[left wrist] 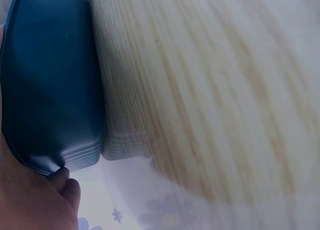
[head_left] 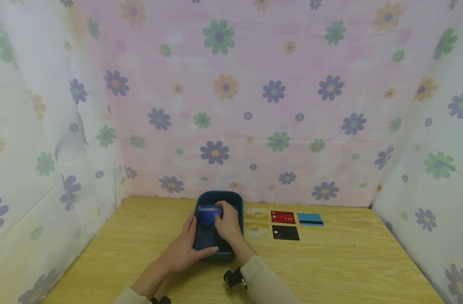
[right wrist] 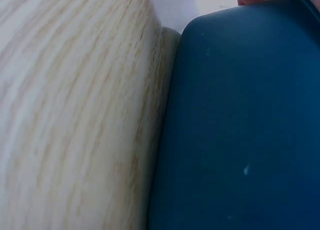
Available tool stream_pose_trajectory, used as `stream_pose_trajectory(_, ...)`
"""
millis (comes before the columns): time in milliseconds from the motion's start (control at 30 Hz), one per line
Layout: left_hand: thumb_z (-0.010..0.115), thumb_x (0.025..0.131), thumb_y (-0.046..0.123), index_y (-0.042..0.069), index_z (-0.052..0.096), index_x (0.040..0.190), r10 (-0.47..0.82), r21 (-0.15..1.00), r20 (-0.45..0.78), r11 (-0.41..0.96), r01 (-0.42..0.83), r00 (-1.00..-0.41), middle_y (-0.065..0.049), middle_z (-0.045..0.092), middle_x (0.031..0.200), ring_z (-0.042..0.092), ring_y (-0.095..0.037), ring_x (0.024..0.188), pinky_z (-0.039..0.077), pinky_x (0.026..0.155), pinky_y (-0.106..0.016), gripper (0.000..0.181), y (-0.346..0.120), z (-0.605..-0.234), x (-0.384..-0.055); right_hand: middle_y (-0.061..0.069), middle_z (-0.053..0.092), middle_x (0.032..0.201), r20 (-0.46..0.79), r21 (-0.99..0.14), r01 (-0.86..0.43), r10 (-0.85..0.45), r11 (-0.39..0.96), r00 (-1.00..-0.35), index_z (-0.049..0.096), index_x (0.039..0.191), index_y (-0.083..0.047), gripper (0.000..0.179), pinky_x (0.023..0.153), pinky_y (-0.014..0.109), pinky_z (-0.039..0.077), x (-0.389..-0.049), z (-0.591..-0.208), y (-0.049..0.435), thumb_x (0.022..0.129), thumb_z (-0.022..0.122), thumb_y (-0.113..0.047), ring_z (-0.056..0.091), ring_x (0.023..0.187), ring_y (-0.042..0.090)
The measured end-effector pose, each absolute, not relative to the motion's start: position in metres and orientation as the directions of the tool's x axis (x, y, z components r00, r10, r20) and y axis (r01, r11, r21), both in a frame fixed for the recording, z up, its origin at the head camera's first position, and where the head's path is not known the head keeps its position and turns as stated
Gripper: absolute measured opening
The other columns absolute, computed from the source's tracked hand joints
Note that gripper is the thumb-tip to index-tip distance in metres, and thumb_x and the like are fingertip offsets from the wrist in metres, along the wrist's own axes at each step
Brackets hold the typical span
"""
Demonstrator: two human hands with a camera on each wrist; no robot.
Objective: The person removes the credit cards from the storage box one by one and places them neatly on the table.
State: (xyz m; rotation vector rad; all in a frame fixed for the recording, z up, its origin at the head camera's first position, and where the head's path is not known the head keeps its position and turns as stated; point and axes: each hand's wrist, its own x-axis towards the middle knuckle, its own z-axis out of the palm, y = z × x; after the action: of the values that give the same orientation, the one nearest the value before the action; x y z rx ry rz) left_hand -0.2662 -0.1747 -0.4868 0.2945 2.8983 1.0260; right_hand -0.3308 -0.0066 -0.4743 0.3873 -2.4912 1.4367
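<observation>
A dark teal plastic box (head_left: 204,242) stands on the wooden table, open side up. At its near left corner my left hand (head_left: 180,251) grips it, fingers along the left side and thumb over the near rim. In the left wrist view, fingertips (left wrist: 70,190) curl against the box wall. My right hand (head_left: 228,221) reaches into the box from the right and pinches a blue card (head_left: 209,216) with a pale strip along its top. In the right wrist view the box's outer wall (right wrist: 240,115) hides most of that hand.
Right of the box lie two pale gold cards (head_left: 256,214), a red VIP card (head_left: 282,217), a black VIP card (head_left: 285,232) and a light blue card (head_left: 310,219) with a dark stripe. Flowered cloth (head_left: 246,126) hangs behind the table (head_left: 353,261) and on both sides.
</observation>
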Motion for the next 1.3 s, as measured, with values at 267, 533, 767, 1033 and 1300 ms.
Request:
stream_pose_trajectory(267, 0.067, 0.082, 0.076, 0.004, -0.002, 0.164, 0.197, 0.625, 0.001, 0.765, 0.155, -0.980, -0.016, -0.006, 0.171, 0.037, -0.046, 0.145, 0.043, 0.107, -0.060, 0.129, -0.172, -0.486, -0.268, 0.016, 0.067, 0.116, 0.363, -0.824, -0.357, -0.073, 0.439, -0.929, 0.065, 0.128, -0.002, 0.038, 0.074, 0.035, 0.050, -0.331, -0.469, -0.002, 0.093, 0.057, 0.011, 0.057, 0.083, 0.018)
stream_pose_trajectory(533, 0.069, 0.081, 0.076, 0.006, -0.004, 0.164, 0.198, 0.637, -0.001, 0.756, 0.152, -0.980, -0.016, -0.006, 0.171, 0.037, -0.047, 0.145, 0.043, 0.106, -0.061, 0.130, -0.172, -0.486, -0.267, 0.016, 0.067, 0.114, 0.387, -0.824, -0.402, -0.123, 0.399, -0.914, 0.066, 0.126, 0.000, 0.039, 0.068, 0.031, 0.047, -0.326, -0.457, 0.011, 0.091, 0.055, 0.013, 0.055, 0.082, 0.020)
stream_pose_trajectory(767, 0.070, 0.082, 0.074, 0.004, -0.001, 0.164, 0.186, 0.631, 0.016, 0.760, 0.154, -0.982, -0.018, -0.003, 0.171, 0.036, -0.049, 0.144, 0.042, 0.107, -0.061, 0.130, -0.173, -0.483, -0.263, 0.015, 0.061, 0.108, 0.356, -0.840, -0.406, -0.201, 0.360, -0.913, 0.063, 0.127, 0.002, 0.038, 0.067, 0.029, 0.045, -0.319, -0.446, 0.031, 0.092, 0.054, 0.012, 0.051, 0.079, 0.018)
stream_pose_trajectory(1033, 0.069, 0.080, 0.077, 0.002, 0.002, 0.164, 0.183, 0.597, 0.026, 0.785, 0.163, -0.983, -0.020, 0.001, 0.171, 0.039, -0.050, 0.143, 0.043, 0.106, -0.062, 0.131, -0.174, -0.482, -0.263, 0.015, 0.065, 0.112, 0.315, -0.846, -0.366, -0.189, 0.388, -0.930, 0.063, 0.127, -0.001, 0.038, 0.077, 0.037, 0.053, -0.312, -0.443, 0.051, 0.091, 0.059, 0.010, 0.061, 0.096, 0.026)
stream_pose_trajectory(1300, 0.070, 0.079, 0.077, 0.004, 0.000, 0.164, 0.187, 0.599, 0.018, 0.785, 0.161, -0.982, -0.018, 0.000, 0.171, 0.038, -0.049, 0.144, 0.042, 0.107, -0.063, 0.132, -0.174, -0.482, -0.263, 0.016, 0.064, 0.110, 0.291, -0.854, -0.343, -0.187, 0.390, -0.938, 0.064, 0.127, -0.001, 0.036, 0.071, 0.035, 0.056, -0.306, -0.440, 0.066, 0.093, 0.059, 0.010, 0.062, 0.092, 0.026)
